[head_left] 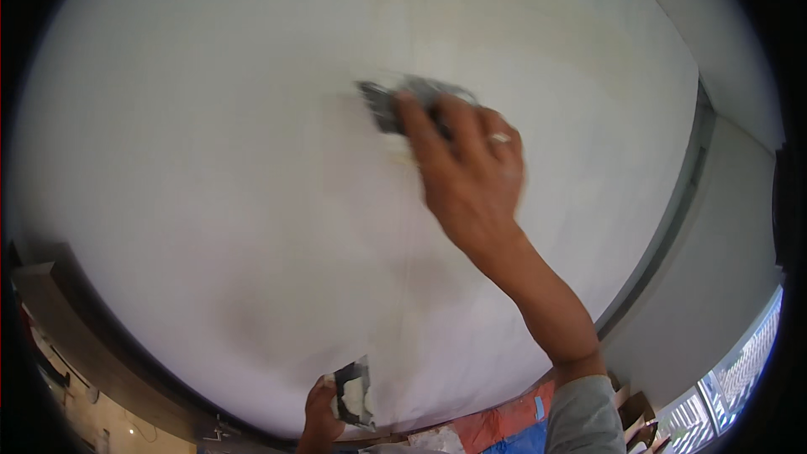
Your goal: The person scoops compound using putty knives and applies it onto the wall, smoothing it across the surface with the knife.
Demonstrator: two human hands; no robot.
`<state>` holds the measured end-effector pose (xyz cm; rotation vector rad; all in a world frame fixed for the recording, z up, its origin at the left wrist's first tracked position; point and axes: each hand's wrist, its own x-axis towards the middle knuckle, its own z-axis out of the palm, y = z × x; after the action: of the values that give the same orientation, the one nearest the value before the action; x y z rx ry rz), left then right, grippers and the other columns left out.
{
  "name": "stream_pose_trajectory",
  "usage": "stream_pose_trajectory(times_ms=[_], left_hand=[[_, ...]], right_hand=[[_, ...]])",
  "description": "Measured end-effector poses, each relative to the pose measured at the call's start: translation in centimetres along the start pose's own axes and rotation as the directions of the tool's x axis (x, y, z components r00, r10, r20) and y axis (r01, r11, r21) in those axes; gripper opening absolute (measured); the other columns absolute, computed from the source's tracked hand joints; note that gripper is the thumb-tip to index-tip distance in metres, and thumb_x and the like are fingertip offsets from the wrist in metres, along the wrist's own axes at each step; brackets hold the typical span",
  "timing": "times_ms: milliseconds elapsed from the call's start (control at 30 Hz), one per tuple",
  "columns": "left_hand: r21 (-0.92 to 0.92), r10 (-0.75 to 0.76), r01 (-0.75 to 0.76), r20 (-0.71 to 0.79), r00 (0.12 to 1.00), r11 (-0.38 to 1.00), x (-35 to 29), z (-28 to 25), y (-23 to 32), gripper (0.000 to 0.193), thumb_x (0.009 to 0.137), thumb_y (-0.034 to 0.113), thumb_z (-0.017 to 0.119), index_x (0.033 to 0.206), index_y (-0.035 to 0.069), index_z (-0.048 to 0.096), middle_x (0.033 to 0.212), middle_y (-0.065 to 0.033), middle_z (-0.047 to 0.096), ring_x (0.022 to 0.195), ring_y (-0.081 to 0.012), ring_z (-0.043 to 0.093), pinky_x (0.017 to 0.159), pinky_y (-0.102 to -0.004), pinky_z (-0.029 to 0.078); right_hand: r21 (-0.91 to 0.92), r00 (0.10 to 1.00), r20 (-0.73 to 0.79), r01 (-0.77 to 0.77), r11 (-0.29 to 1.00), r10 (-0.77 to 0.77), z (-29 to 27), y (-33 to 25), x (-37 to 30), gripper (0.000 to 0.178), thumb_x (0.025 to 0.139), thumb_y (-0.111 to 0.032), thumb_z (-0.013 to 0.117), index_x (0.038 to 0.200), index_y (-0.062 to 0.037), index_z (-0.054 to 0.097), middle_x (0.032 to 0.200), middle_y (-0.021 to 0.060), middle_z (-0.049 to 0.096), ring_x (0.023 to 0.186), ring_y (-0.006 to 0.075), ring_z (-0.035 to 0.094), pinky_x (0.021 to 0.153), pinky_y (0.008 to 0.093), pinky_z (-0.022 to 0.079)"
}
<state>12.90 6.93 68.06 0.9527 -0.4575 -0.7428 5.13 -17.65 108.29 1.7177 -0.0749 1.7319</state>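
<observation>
My right hand (471, 164), with a ring on one finger, is closed on a dark, flat scraper (380, 108) smeared with white. The scraper's blade lies against, or very close to, the pale wall (227, 118); motion blurs it slightly. Low in the picture, my left hand (320, 410) grips a second scraper (363, 367), dark-edged and carrying a patch of white putty (354, 397). That one is held apart from the first, below it. Much of both handles is hidden by my fingers. Faint yellowish streaks and damp-looking patches mark the wall.
A grey strip (672, 219) runs down the wall's right side, beside another pale surface (706, 261). A bright window with a grille (714, 395) is at lower right. Red and blue sheeting (496, 429) lies below. A dark ledge (109, 345) curves along the lower left.
</observation>
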Motion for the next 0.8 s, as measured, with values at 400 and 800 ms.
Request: stream_pose_trajectory(times_ms=[400, 800], left_hand=[[-0.104, 0.13, -0.161, -0.259, 0.957, 0.981, -5.1, 2.4, 1.5, 0.041, 0.106, 0.033, 0.041, 0.126, 0.0, 0.054, 0.112, -0.0111, 0.064, 0.102, -0.0232, 0.066, 0.089, -0.0394, 0.054], [-0.132, 0.166, -0.211, -0.286, 0.944, 0.969, -5.4, 2.8, 1.0, 0.04, 0.105, 0.032, 0.042, 0.129, 0.001, 0.053, 0.115, -0.0112, 0.063, 0.106, -0.0241, 0.064, 0.091, -0.0411, 0.054]], right_hand=[[0.017, 0.996, -0.076, 0.049, 0.999, -0.048, 7.9, -0.1, 5.9, 0.043, 0.085, -0.013, 0.064, 0.125, 0.0016, 0.062, 0.122, 0.0198, 0.056, 0.104, 0.032, 0.055, 0.09, 0.0431, 0.049], [-0.11, 0.995, -0.082, -0.061, 0.992, 0.052, 7.5, 3.7, 6.7, 0.036, 0.085, -0.014, 0.062, 0.118, 0.0018, 0.062, 0.108, 0.0174, 0.059, 0.101, 0.0313, 0.057, 0.082, 0.0428, 0.049]])
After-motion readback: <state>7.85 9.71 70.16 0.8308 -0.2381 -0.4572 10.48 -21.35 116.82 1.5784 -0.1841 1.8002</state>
